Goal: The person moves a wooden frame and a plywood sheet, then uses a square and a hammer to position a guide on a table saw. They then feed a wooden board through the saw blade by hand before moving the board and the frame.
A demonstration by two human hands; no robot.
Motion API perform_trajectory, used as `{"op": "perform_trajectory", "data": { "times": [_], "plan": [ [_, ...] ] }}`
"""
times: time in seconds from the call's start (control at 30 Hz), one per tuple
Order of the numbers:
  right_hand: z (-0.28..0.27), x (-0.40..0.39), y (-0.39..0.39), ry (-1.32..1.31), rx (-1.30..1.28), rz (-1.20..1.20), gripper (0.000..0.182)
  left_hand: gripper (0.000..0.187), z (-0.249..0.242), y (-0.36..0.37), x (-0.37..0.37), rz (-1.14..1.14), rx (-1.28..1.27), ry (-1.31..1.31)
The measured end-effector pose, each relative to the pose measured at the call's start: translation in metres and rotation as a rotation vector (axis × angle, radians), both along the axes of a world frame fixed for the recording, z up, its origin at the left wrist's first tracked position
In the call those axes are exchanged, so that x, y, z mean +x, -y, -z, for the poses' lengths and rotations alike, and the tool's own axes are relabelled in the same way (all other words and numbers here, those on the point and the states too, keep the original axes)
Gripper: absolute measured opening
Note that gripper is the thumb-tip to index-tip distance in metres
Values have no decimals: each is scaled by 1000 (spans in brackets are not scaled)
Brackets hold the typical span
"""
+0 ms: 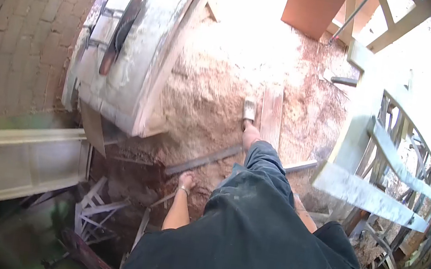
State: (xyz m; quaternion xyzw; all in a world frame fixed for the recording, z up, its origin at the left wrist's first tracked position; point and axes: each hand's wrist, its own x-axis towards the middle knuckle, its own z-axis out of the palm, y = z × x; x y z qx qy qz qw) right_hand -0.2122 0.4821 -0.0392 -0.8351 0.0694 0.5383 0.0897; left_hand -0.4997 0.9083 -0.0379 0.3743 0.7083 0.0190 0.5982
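On long batten (203, 160), left grip (186, 180) (closed).

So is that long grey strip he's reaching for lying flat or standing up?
Lying flat: the grey strip rests lengthwise on the sawdust, just beyond the left hand.

Head-worn view, steeply downward over sawdust ground (216, 90)

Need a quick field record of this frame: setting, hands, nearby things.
setting: outdoor workshop, sawdust covering the ground
left hand: reaching down near a metal bar; grip unclear
right hand: hidden behind the leg
saw table: upper left, on brick paving
wooden frame: at right
window frame: lower left
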Motion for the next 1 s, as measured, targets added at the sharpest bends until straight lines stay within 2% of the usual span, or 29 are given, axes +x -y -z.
{"op": "perform_trajectory", "data": {
  "times": [0.07, 0.1, 0.13, 0.2, 0.23, 0.27, 0.3, 0.33, 0.37, 0.4, 0.47, 0.53, 0.63, 0.67, 0.73, 0.77, 0.8, 0.9, 0.93, 0.97, 1.0],
  "plan": [
    [10, 68, -47, 68, 116, -30, 51, 21, 7, -23, 4, 254, -328, -26],
    [14, 110, -71, 143, 193, -36, 52, 25, 17, -48, 37, 387, -469, 3],
    [-27, 159, -121, 35, 139, 360, 50, 21, 26, -74, 85, 479, -327, 9],
    [-51, 241, -172, 295, 422, 533, 39, 15, 15, -94, 145, 623, -79, -22],
    [-59, 281, -197, 407, 576, 588, 34, 19, -8, -117, 187, 725, 82, -29],
    [-80, 322, -221, 398, 619, 698, 32, 22, -42, -136, 242, 734, 181, -8],
    [-99, 364, -245, 392, 662, 807, 30, 22, -9, -164, 263, 717, 325, 195],
    [-105, 401, -264, 432, 695, 785, 29, 23, -18, -188, 305, 613, 169, 159],
    [-103, 435, -278, 466, 725, 761, 28, 21, -23, -218, 340, 666, 143, 230],
    [-102, 460, -289, 491, 747, 736, 28, 21, -9, -236, 370, 525, 164, 318],
    [-104, 506, -315, 466, 746, 757, 27, 20, -54, -278, 444, 595, 231, 263],
    [-100, 542, -344, 447, 735, 743, 27, 22, -33, -326, 497, 490, 286, 230],
    [-74, 581, -377, 402, 716, 684, 27, 23, -34, -410, 576, 609, 398, 266],
    [-70, 594, -383, 367, 637, 524, 28, 23, -33, -435, 599, 660, 438, 254],
    [-62, 632, -400, 305, 503, 205, 30, 22, -40, -485, 655, 662, 723, 131],
    [-60, 659, -414, 266, 453, 128, 31, 22, -8, -516, 670, 478, 765, 141],
    [-57, 687, -429, 217, 413, 95, 31, 25, 22, -545, 694, 276, 811, 147],
    [-67, 790, -476, 140, 339, 170, 32, 35, -32, -607, 772, 195, 396, -34],
    [-75, 824, -495, 131, 329, 191, 32, 46, -28, -622, 786, 278, 427, -93],
    [-82, 859, -517, 126, 328, 209, 33, 54, -24, -624, 808, 144, 428, -201],
    [-90, 893, -540, 132, 334, 225, 33, 70, -1, -629, 815, 173, 426, -294]
  ]
}}
